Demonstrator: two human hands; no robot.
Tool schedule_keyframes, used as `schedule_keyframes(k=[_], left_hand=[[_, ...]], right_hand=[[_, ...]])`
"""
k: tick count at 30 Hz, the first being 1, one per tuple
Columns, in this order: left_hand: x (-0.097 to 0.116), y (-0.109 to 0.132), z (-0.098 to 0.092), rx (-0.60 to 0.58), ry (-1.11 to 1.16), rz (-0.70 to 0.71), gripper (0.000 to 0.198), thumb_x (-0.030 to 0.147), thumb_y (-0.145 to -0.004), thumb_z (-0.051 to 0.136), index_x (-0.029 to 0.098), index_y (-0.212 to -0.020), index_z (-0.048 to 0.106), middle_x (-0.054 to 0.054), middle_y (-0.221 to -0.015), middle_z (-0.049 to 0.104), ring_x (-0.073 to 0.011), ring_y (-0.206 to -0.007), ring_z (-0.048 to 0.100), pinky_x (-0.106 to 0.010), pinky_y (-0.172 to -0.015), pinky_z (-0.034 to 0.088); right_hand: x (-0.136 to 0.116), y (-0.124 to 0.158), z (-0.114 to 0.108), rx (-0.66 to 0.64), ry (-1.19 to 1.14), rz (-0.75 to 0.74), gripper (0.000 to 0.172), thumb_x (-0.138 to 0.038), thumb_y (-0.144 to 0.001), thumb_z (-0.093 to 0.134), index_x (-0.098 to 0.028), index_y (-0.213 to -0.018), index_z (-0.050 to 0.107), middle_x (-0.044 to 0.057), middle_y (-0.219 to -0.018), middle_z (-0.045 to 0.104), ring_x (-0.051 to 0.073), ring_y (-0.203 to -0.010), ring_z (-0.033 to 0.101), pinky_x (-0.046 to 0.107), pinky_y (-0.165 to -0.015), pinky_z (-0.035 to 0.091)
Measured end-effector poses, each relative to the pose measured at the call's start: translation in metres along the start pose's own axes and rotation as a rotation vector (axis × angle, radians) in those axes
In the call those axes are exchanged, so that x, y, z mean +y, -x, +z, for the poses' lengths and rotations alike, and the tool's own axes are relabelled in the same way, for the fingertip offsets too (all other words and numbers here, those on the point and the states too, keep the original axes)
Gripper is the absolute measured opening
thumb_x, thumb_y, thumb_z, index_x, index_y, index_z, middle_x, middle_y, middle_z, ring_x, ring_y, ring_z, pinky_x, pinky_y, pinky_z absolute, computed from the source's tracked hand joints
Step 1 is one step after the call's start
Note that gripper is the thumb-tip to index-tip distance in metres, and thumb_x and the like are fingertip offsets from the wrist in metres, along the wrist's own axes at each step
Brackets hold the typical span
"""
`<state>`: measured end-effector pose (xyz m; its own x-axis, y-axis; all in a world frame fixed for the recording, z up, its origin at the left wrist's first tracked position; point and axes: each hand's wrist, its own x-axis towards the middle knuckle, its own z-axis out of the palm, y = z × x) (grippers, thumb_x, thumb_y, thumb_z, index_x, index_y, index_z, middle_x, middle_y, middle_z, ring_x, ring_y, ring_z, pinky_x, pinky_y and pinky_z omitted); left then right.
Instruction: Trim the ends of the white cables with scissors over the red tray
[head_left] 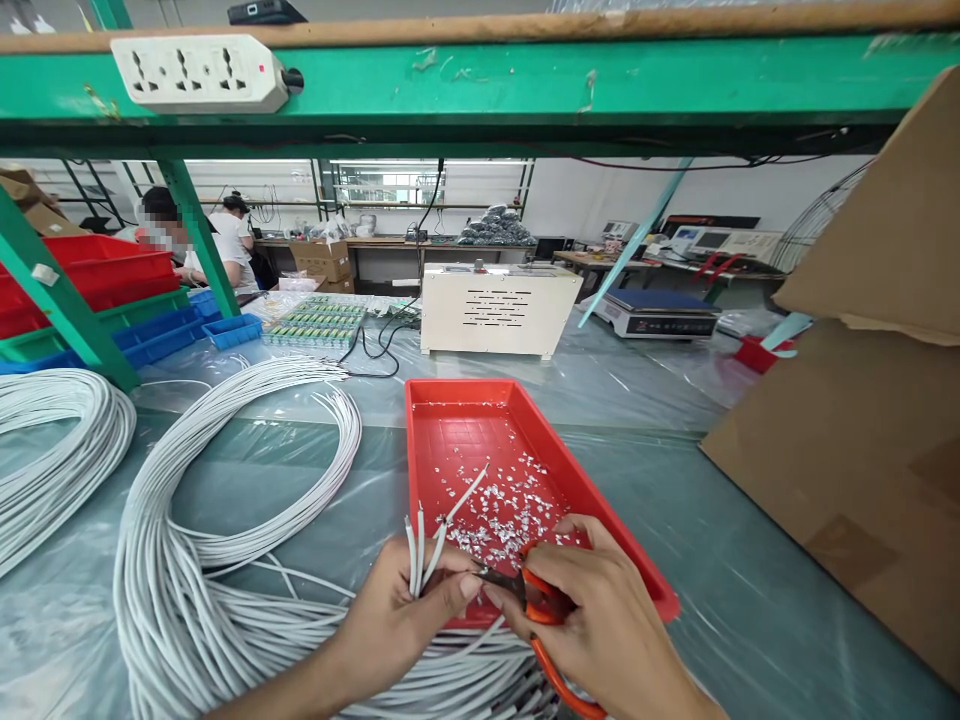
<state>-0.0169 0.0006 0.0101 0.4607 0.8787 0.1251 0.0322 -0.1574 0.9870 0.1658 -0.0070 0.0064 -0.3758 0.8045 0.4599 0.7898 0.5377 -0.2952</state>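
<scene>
My left hand [409, 610] is closed around a few white cables [415, 555], whose ends stick up between its fingers. In my right hand [592, 610] is a pair of scissors [544, 610] with orange handles. The scissor blades meet my left thumb and fingertips, at a cable end too small to make out. Both hands are over the near end of a red tray [454, 430], which has many small silvery-white scraps [499, 510] scattered on its bottom. Beneath my hands and to the left lies a large coiled bundle of white cables [161, 560].
Another cable coil [60, 450] lies at the far left. Behind the tray stands a beige metal box [499, 312], with a scale [652, 315] to its right. A cardboard box [847, 480] borders the right side. A green shelf beam [510, 85] crosses overhead. Two people sit in the background.
</scene>
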Motion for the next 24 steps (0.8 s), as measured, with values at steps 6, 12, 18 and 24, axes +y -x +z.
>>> schedule_keyframes(k=[6,12,18,24], left_hand=[[-0.003,-0.003,0.000,0.007,0.009,-0.087,0.027,0.031,-0.078,0.054,0.009,-0.064,0.060,0.003,-0.053,0.046,-0.0074,-0.051,0.037,-0.019,-0.048,0.027],[-0.006,-0.005,0.000,0.046,-0.001,-0.084,0.020,0.028,-0.074,0.060,0.010,-0.064,0.062,0.002,-0.053,0.054,-0.0062,-0.048,0.038,-0.017,-0.046,0.028],[-0.008,0.000,0.005,0.204,-0.232,0.091,0.012,0.019,-0.074,0.059,0.012,-0.065,0.064,-0.002,-0.060,0.063,-0.0108,-0.055,0.053,-0.019,-0.054,0.039],[-0.006,0.007,0.004,0.172,-0.503,0.352,0.017,0.014,-0.081,0.047,0.015,-0.078,0.064,-0.004,-0.069,0.065,-0.0133,-0.062,0.057,-0.021,-0.060,0.041]], right_hand=[[0.002,0.001,0.001,-0.009,0.005,0.012,0.037,-0.032,-0.076,0.053,-0.019,-0.052,0.029,-0.009,-0.045,0.036,0.007,-0.043,0.027,0.028,-0.076,0.030],[0.001,0.001,0.002,-0.052,-0.019,0.012,0.041,-0.033,-0.076,0.053,-0.018,-0.052,0.025,-0.010,-0.046,0.033,0.007,-0.044,0.023,0.027,-0.075,0.030],[-0.002,0.002,0.003,-0.052,0.002,0.044,0.041,-0.031,-0.076,0.053,-0.018,-0.051,0.023,-0.010,-0.044,0.031,0.008,-0.044,0.023,0.026,-0.073,0.030],[-0.007,0.004,0.008,0.065,0.059,0.072,0.038,-0.031,-0.077,0.049,-0.019,-0.051,0.025,-0.009,-0.042,0.033,0.008,-0.041,0.026,0.027,-0.071,0.030]])
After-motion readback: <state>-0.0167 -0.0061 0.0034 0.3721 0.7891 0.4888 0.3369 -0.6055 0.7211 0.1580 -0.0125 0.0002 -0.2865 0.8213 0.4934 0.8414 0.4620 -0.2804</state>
